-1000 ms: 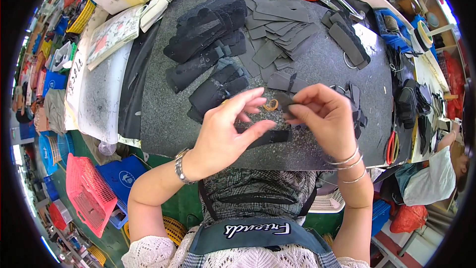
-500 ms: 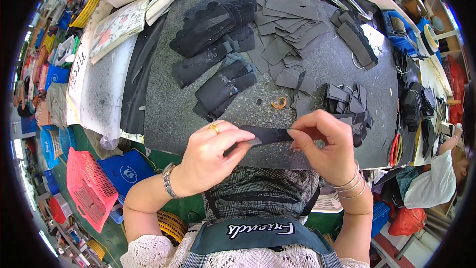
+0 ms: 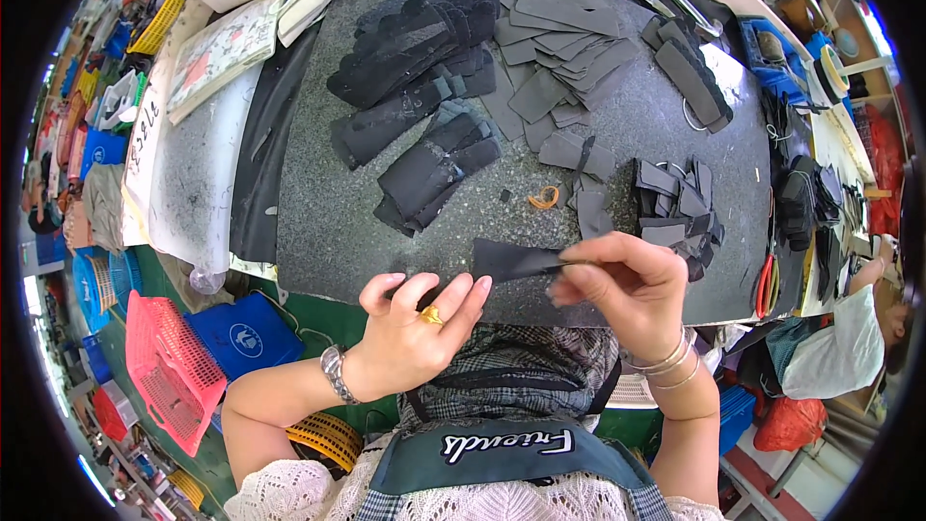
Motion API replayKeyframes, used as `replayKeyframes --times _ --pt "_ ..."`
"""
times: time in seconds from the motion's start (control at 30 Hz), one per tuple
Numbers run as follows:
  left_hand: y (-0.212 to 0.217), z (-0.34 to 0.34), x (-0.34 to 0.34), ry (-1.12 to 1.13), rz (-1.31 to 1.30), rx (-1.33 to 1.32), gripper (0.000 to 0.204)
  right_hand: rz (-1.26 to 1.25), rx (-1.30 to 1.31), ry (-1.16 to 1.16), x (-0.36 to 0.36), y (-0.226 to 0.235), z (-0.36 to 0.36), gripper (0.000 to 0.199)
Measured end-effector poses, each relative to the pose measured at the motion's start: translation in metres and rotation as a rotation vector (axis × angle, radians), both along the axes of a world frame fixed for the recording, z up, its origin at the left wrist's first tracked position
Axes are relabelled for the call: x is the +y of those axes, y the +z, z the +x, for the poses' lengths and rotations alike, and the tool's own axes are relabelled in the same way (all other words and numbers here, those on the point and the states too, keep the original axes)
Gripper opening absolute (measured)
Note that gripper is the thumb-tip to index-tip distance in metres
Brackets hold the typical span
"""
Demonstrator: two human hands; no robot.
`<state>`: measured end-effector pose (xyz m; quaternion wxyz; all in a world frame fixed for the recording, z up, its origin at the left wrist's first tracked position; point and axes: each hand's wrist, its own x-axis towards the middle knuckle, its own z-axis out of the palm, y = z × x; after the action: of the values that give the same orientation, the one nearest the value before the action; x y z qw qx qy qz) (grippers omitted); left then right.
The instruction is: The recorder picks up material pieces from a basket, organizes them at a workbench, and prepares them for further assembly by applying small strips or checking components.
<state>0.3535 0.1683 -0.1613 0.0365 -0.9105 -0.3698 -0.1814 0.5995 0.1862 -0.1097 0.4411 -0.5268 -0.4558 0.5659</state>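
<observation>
Right hand (image 3: 617,285) pinches a flat black fabric strip (image 3: 511,259) over the near edge of the dark speckled stone worktop (image 3: 318,193); left hand (image 3: 415,328) spread, empty, just below that edge; black cut-piece stacks (image 3: 424,58) farther up look unworked; much left, I'd judge

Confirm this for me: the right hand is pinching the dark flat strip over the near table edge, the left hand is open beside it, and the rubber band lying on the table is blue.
One detail is wrong. In the head view the rubber band on the table is orange, not blue. The rest holds: the right hand pinches the dark flat strip over the near table edge, and the left hand is open beside it.
</observation>
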Motion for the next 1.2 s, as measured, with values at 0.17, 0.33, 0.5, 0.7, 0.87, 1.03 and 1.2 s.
replayKeyframes --times 0.17,0.33,0.5,0.7,0.87,1.03,1.2 --pt "0.004 0.003 -0.009 0.028 0.000 0.074 0.042 0.104 0.048 0.083 0.008 -0.023 -0.018 0.013" --pt "-0.001 0.000 -0.012 0.048 0.006 0.067 0.041 -0.074 -0.159 0.067 0.008 -0.039 -0.027 0.019" --pt "-0.004 -0.002 -0.010 0.017 0.067 0.075 0.037 -0.167 -0.201 0.140 0.020 -0.032 -0.023 0.018" --pt "0.012 0.010 0.010 -0.102 -0.009 0.120 0.032 0.412 -1.042 0.176 0.020 -0.018 -0.010 0.042" --pt "0.027 -0.010 0.044 0.065 -0.202 -0.169 0.035 0.611 -1.004 0.246 0.005 -0.046 -0.030 0.039" --pt "0.006 -0.007 0.093 0.105 -0.305 -0.293 0.039 0.666 -0.882 0.176 -0.008 -0.035 -0.021 0.018" --pt "0.006 -0.015 0.092 0.219 -0.538 -0.539 0.031 0.617 -0.739 -0.169 -0.006 0.011 0.062 0.022"
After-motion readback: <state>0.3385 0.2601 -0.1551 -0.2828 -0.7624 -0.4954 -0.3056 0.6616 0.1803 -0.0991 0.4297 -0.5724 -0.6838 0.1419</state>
